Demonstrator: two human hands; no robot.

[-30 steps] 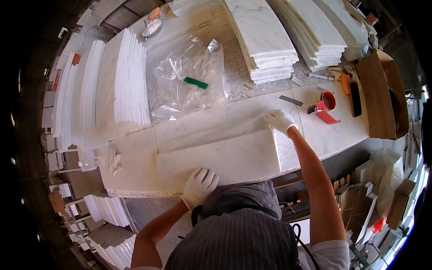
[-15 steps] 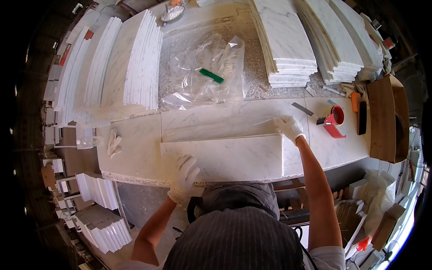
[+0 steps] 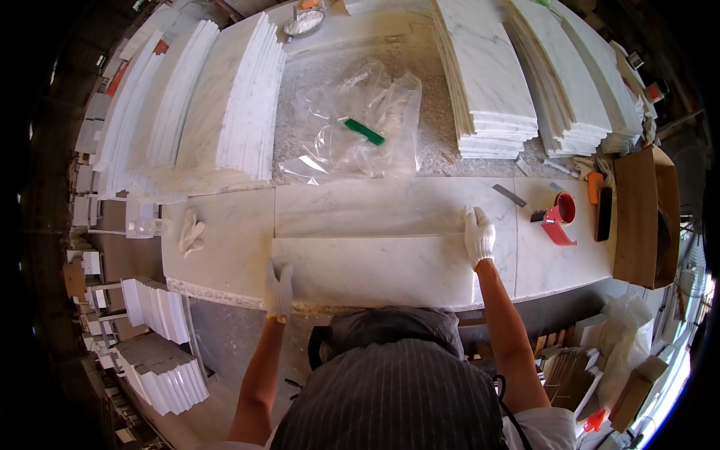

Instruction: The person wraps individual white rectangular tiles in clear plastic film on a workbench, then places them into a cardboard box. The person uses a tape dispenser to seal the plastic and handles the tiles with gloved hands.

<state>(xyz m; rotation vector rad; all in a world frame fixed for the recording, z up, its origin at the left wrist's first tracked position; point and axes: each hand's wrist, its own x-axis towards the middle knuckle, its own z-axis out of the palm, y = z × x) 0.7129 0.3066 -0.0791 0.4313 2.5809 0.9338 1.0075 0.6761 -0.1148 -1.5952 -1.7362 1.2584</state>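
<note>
L hand [image 3: 279, 291] has shifted to L end of marble slab [image 3: 375, 270], which now lies squarer on bench [image 3: 229, 240]. Palms & slab underside hidden. Slab flat, white, rect., faint grey veins. R hand [image 3: 480, 235] at far R corner, fingers close tog.; L thumb apart from fingers. Grip: can't tell, either hand.

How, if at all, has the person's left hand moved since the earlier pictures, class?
Yes: the left hand has moved leftward, closer to the loose glove lying on the worktop, and is now at the left end of the slab.
</note>
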